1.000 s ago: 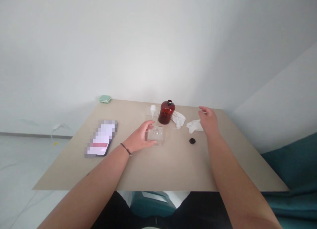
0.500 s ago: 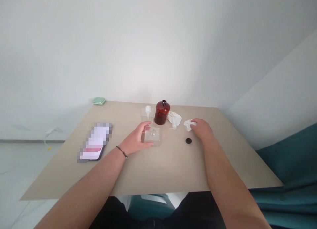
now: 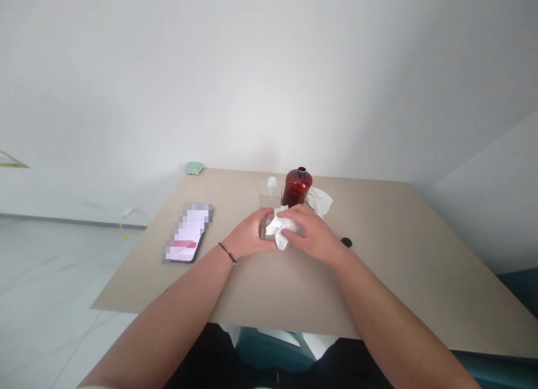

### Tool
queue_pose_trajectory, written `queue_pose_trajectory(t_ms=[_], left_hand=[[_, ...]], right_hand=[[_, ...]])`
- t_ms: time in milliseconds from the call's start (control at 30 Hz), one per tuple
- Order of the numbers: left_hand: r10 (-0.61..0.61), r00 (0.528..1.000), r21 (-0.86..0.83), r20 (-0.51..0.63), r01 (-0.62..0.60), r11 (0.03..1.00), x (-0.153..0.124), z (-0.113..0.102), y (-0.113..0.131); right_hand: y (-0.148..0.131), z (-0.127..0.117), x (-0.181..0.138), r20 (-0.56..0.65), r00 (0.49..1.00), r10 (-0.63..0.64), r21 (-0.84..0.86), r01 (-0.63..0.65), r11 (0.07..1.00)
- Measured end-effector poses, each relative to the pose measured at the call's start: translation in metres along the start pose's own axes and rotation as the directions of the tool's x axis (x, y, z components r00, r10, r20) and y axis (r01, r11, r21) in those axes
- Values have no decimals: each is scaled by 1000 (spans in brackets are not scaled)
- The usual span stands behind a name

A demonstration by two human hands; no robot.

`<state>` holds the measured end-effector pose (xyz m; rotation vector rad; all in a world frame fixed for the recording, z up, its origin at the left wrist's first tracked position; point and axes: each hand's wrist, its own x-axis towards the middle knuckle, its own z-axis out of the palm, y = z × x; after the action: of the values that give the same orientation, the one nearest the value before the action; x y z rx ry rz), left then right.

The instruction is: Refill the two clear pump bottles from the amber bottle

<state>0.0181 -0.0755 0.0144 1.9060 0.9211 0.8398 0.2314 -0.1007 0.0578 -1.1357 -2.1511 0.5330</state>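
My left hand [image 3: 247, 234] is wrapped round the side of a clear square container [image 3: 263, 227] on the table. Crumpled white tissue [image 3: 277, 225] is in the fingers of my right hand [image 3: 311, 235], pressed onto the container's top. Tissue and fingers hide most of the container. Just behind the hands stands a dark red-brown bottle [image 3: 297, 186], its neck uncapped. To its left is a second clear container [image 3: 269, 197] with a white piece [image 3: 272, 184] at its top. A small black cap [image 3: 346, 242] lies by my right wrist, partly covered by it.
A phone [image 3: 189, 232] with a blurred-out screen lies on the table [image 3: 294, 293] at the left. The back left corner holds a small green case [image 3: 194, 168]. Another used tissue [image 3: 320, 201] sits behind the bottle's right side, and a wall [image 3: 269, 86] rises behind the table.
My right hand has picked up the tissue from the right and brought it left onto the clear container. My left hand stays at the container. The view has shifted to the right.
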Motion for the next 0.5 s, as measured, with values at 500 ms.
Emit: queue_pose_trajectory(t_ms=[500], left_hand=[[185, 967, 336, -174, -118, 934, -5, 29, 20]], right_hand=[[-6, 8, -10, -117, 968, 221, -116, -234, 965]])
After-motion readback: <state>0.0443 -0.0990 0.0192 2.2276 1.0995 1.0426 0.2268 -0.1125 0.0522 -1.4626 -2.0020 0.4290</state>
